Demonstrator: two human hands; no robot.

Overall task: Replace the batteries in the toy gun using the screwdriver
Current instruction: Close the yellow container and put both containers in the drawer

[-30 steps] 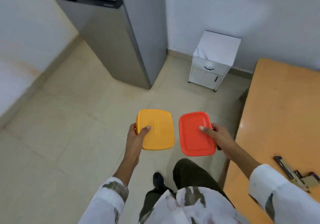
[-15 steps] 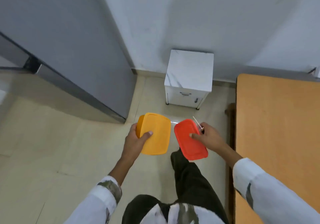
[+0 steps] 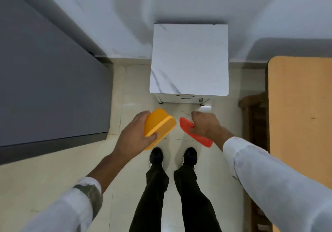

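orange plastic lidded box [image 3: 159, 125] sits tilted in the left hand [image 3: 136, 134], fingers wrapped round its base and thumb pressed on the lid's edge. the right hand [image 3: 204, 124], held apart from the left, clutches a red plastic container [image 3: 186, 124] seen edge-on. both hover above the tiled floor [image 3: 53, 168] — just before a white marble-topped cabinet [image 3: 188, 61]. a wooden table [image 3: 301, 106] stands at right; where the toy gun lies cannot be told.
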